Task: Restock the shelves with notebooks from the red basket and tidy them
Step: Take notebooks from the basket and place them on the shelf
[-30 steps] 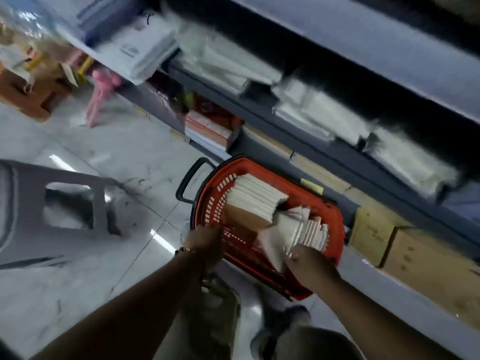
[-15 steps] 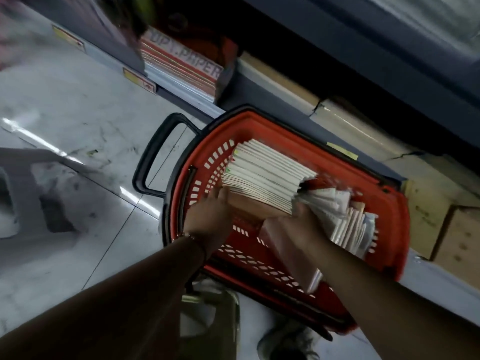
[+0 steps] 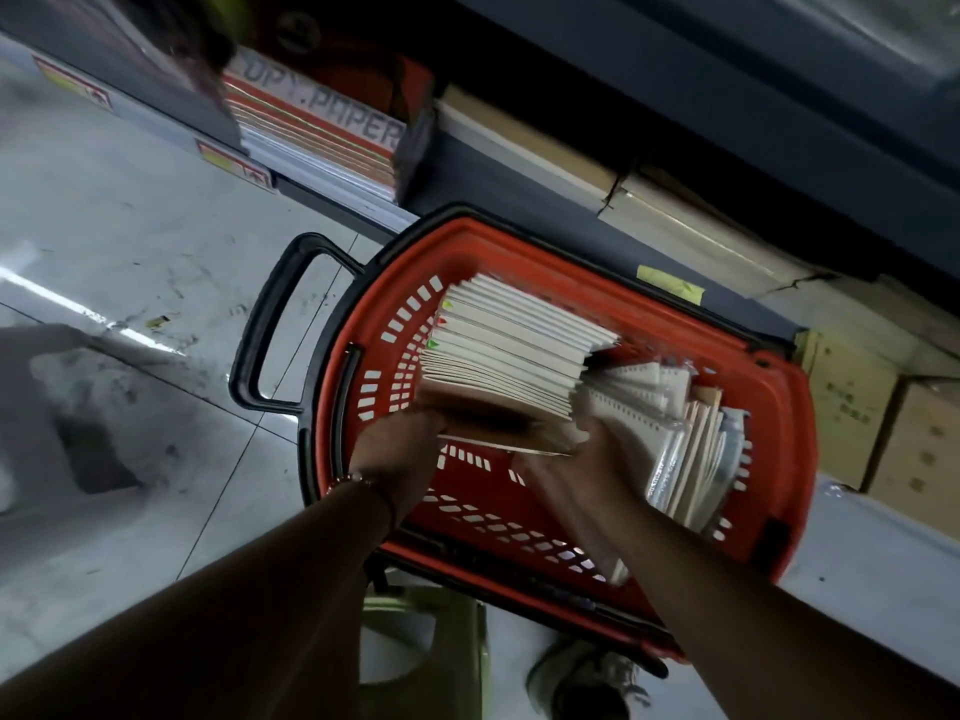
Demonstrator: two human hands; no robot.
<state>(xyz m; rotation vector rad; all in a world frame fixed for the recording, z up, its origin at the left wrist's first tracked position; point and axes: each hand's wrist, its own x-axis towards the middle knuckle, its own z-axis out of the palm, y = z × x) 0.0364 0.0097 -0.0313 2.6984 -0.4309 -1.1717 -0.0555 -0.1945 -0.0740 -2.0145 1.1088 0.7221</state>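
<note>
Looking down, we see the red basket [image 3: 597, 262] standing on the pale tiled floor [image 3: 130, 241] right against the foot of the dark shelving [image 3: 649, 111], its black handle [image 3: 270, 324] sticking out to the left. Inside it, a thick stack of brown-covered notebooks [image 3: 509, 350] leans on edge with the white page edges facing us, filling the left and middle of the basket. Our left hand [image 3: 400, 449] reaches in at the near left corner of that stack, fingers tucked under the lowest brown cover and curled around it, so it grips the stack from below; a bracelet [image 3: 353, 479] sits on that wrist. Our right hand [image 3: 587, 459] is at the stack's near right corner, between it and a second bunch of plastic-wrapped spiral notebooks [image 3: 675, 439] that stands on edge along the right side of the basket; the hand is blurred and we cannot tell whether its fingers clasp the stack or only press against it. On the lowest shelf behind the basket lies a pile of copy paper reams [image 3: 317, 132] to the left, and cardboard boxes [image 3: 883, 423] sit to the right. A grey plastic stool [image 3: 57, 423] stands on the floor at the left edge, well apart from the basket
</note>
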